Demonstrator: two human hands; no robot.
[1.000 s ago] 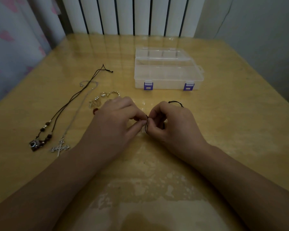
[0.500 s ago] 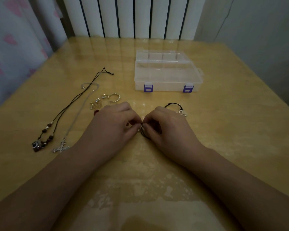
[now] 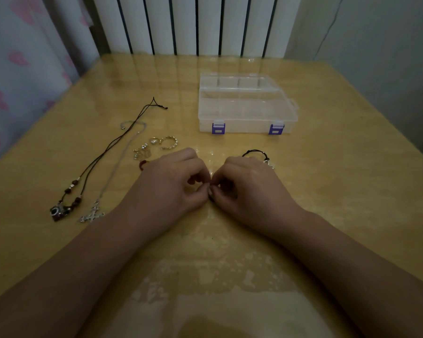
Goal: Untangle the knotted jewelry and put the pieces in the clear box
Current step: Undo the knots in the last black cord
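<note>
Head view: black cord (image 3: 254, 151) now trails farther beyond right hand (image 3: 249, 189).

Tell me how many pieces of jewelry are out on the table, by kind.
Necklaces laid out flat: 2, a black cord with beads and a silver chain with a cross.
Black cord piece pinched between both hands: 1.
Small metal rings in a cluster: about 4, too small to count surely.
Red piece behind the left hand: 1, mostly hidden.
Total: about 8.
</note>
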